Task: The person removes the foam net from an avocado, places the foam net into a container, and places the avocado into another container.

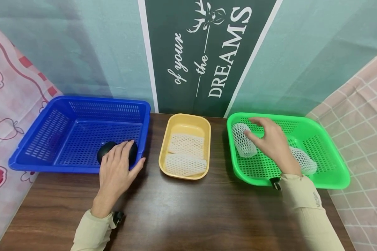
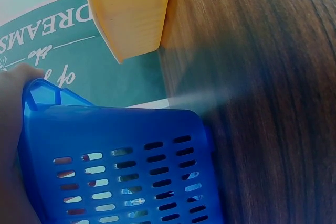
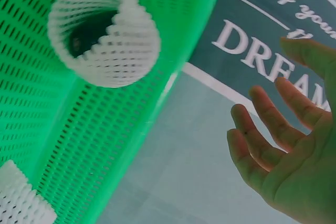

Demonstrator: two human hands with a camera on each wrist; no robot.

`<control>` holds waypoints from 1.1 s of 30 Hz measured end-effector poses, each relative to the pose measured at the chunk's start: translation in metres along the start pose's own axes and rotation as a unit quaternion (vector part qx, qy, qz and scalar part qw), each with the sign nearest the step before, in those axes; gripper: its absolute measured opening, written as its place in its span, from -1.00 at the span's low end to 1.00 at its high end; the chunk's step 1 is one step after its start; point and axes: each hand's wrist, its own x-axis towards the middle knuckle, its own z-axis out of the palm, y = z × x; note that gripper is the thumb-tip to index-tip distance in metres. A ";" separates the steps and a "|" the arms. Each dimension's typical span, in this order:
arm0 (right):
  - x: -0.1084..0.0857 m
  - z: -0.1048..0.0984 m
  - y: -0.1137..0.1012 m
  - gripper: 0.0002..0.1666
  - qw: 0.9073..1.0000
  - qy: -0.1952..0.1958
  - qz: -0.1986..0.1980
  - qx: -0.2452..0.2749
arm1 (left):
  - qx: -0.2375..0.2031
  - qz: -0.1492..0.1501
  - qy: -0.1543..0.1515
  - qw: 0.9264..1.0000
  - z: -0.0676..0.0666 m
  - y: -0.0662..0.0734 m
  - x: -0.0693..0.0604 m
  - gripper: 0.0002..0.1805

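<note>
In the head view my left hand (image 1: 116,170) reaches over the near rim of the blue basket (image 1: 78,169). Its fingers lie over two dark rounded objects, one (image 1: 104,152) to their left and another (image 1: 133,153) to their right. The thumb is spread apart by the rim; the fingertips' contact is partly hidden. Over the green basket (image 1: 289,183), my right hand (image 1: 271,143) hovers with fingers and thumb apart, holding nothing. Beside it a white foam net sleeve (image 1: 243,139) stands with a dark object inside (image 3: 92,32). Another foam net sleeve (image 1: 303,160) lies behind the right wrist.
Between the baskets stands a yellow tray (image 1: 184,177) with two white foam nets (image 1: 186,164) lying in it. The brown wooden table (image 1: 188,216) stretches in front. A printed cloth (image 1: 207,52) hangs right behind the containers.
</note>
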 end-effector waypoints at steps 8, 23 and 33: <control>0.015 0.007 0.009 -0.38 0.999 -0.032 -0.001 -0.006 | 0.002 -0.003 0.002 1.000 -0.001 -0.001 0.000 -0.19; 0.035 0.031 0.037 -0.34 0.995 -0.099 0.013 -0.011 | 0.006 0.000 -0.004 1.000 -0.001 0.000 0.001 -0.22; 0.038 0.056 0.052 -0.25 0.992 -0.121 0.027 -0.011 | 0.010 0.001 0.010 1.000 0.002 0.000 0.001 -0.09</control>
